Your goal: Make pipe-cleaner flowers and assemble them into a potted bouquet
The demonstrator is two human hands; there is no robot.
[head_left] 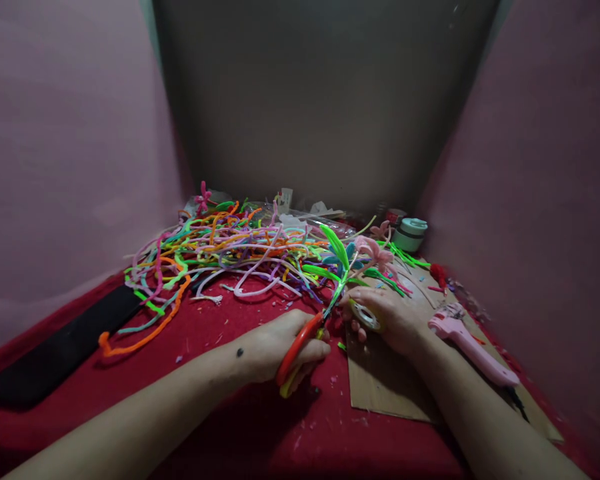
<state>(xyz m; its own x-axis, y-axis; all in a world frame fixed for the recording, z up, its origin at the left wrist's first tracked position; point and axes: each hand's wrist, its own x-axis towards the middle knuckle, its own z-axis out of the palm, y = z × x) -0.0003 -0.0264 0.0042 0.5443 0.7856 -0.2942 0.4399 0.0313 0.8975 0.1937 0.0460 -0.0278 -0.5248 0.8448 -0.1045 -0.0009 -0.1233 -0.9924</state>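
My left hand (285, 343) is closed, with scissors (300, 350) with orange-red and yellow handles hooked over its fingers. Its fingertips are at the lower stem of a pipe-cleaner sprig (336, 250) with bright green leaves, which stands upright; the exact grip is partly hidden. Close on the right, my right hand (387, 313) curls round a small roll of tape (365, 315), with its fingertips near the stem. Behind this hand are a pink pipe-cleaner flower (375, 252) and blue petals (347, 253); whether they join the green sprig I cannot tell.
A tangled heap of coloured pipe cleaners (240, 250) spreads across the back of the red cloth (220, 413). A pink glue gun (475, 347) rests on cardboard (395, 393) at right. A mint-green lidded container (410, 235) stands behind. A black strip (65, 347) lies at left.
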